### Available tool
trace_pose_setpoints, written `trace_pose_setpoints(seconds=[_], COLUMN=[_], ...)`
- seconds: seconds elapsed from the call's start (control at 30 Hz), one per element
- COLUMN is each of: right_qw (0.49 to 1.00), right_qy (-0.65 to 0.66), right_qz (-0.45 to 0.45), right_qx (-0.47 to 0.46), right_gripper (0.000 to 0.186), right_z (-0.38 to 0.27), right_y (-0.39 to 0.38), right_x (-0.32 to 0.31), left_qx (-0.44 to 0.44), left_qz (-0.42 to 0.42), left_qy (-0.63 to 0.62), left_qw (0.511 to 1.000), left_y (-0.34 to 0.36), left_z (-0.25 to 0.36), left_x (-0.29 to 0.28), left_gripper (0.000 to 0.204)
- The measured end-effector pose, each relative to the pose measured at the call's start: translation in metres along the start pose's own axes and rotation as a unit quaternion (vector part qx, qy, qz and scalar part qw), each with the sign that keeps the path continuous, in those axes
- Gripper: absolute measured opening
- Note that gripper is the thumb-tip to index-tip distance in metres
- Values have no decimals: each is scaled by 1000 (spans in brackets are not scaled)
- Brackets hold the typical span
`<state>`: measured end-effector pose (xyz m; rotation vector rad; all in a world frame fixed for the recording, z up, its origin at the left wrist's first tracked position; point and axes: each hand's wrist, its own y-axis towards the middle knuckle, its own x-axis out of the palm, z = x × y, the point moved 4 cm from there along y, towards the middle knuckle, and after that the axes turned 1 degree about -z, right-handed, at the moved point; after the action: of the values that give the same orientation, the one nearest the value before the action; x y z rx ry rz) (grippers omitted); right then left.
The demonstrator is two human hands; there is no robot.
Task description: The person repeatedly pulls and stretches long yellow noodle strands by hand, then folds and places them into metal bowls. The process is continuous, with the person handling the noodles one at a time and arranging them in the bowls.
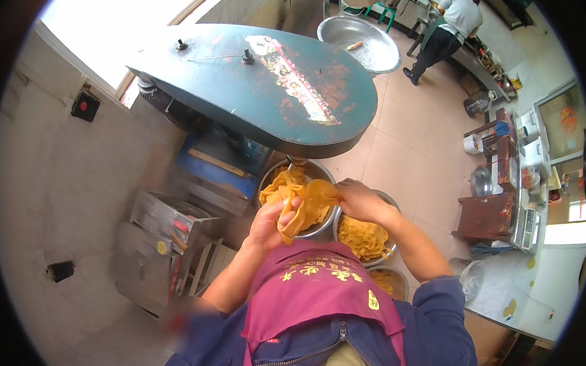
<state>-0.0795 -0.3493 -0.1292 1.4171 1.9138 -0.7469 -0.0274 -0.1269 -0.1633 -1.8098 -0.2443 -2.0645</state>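
Note:
A floppy yellow-orange sheet [319, 193], its material unclear, stretches between my hands above a metal basin [325, 170]. My left hand [267, 224] is closed around a bunched end of it, with a fold hanging past the fingers. At the other end, my right hand [358, 200] pinches the sheet's edge; its fingertips are partly hidden. More crumpled yellow pieces [286, 180] fill the basin underneath. Close by on the right, a second metal basin [391, 205] holds a heap of yellow strips [361, 237]. Below it, a third bowl [402, 284] with similar strips is partly covered by my apron.
A large machine with a teal cover [216, 78] juts over the basin in front of me. Metal equipment [153, 245] stands at left. A wide metal bowl [379, 48] sits beyond the machine. Far right, a person [453, 29] faces a counter; a table [520, 297] stands nearer.

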Motion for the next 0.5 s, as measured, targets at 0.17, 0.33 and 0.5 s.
trace_pose_setpoints(seconds=[0.17,0.33,0.5], right_qw=[926,898,788], right_qy=[357,392,544], right_qz=[103,196,255], right_qx=[69,41,137], right_gripper=[59,35,19], right_z=[-38,-44,-3], right_y=[-11,-22,-42], right_x=[0,-3,-10], left_qx=[47,5,-98], left_qz=[51,42,0], left_qy=[249,344,347], left_qw=[966,938,933], left_y=[1,13,2], left_z=[4,-12,-1], left_x=[47,54,63], left_gripper=[28,30,35])
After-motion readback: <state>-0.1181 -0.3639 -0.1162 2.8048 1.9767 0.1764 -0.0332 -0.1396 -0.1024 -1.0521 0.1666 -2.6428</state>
